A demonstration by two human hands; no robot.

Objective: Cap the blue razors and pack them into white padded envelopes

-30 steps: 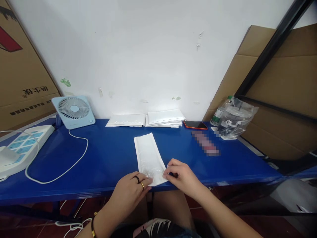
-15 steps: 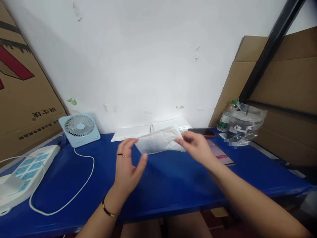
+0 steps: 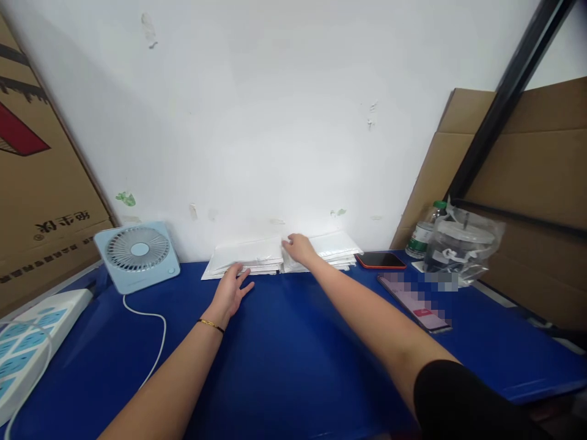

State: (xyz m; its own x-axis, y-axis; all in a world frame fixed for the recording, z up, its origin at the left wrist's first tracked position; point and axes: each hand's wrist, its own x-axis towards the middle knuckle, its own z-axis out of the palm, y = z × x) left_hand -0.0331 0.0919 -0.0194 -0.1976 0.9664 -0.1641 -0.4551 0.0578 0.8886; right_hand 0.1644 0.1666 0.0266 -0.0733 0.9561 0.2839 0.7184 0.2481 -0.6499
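Two low stacks of flat white packets lie side by side at the back of the blue table, against the wall. My left hand (image 3: 233,288) is open at the front of the left stack (image 3: 250,252), fingers apart, its fingertips over the near edge. My right hand (image 3: 300,249) reaches to the gap between the stacks, its bent fingers closed at the right end of the top white packet on the left stack. The back of that hand partly hides the right stack (image 3: 334,245). Where exactly its fingertips grip is hard to see.
A light blue fan (image 3: 137,253) and a white power strip (image 3: 34,342) with a cable are on the left. To the right lie two phones, one red-edged (image 3: 380,261) and one lit (image 3: 415,304). Beside them stand a bottle (image 3: 422,235) and a bagged cup (image 3: 461,244). Cardboard flanks both sides.
The white packet held up over the table has moved back and down onto the left stack. Both hands have reached forward, and the view has tilted slightly up.
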